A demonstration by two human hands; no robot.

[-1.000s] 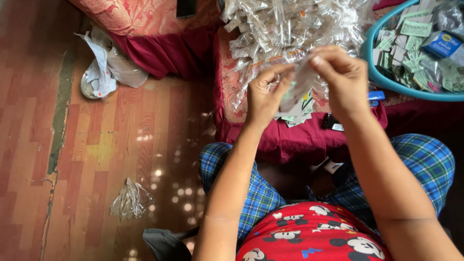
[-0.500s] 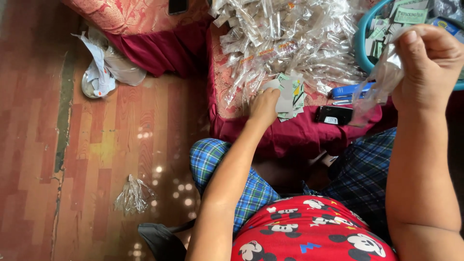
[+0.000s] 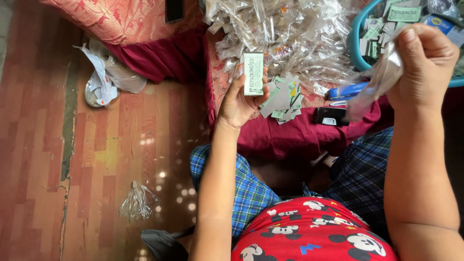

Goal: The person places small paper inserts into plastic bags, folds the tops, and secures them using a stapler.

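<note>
The left hand (image 3: 239, 99) pinches a small green-and-white card (image 3: 253, 73) upright at 12 o'clock of its palm. The right hand (image 3: 425, 65) grips a clear bag (image 3: 374, 84) at its 9 o'clock. Below lie a red cushion (image 3: 290, 133) piled with bags (image 3: 285, 34), a teal basin (image 3: 357, 43) at 2 o'clock, and a wooden floor (image 3: 72, 159) to the left.

— Where do we look from?
— From our one head camera, facing steeply down over our lap (image 3: 309, 232) to the floor (image 3: 72, 159) and cushion (image 3: 290, 130) ahead.
— How near are we?
— Close: our forearms fill the frame's lower half. With one view, nothing is shared.
</note>
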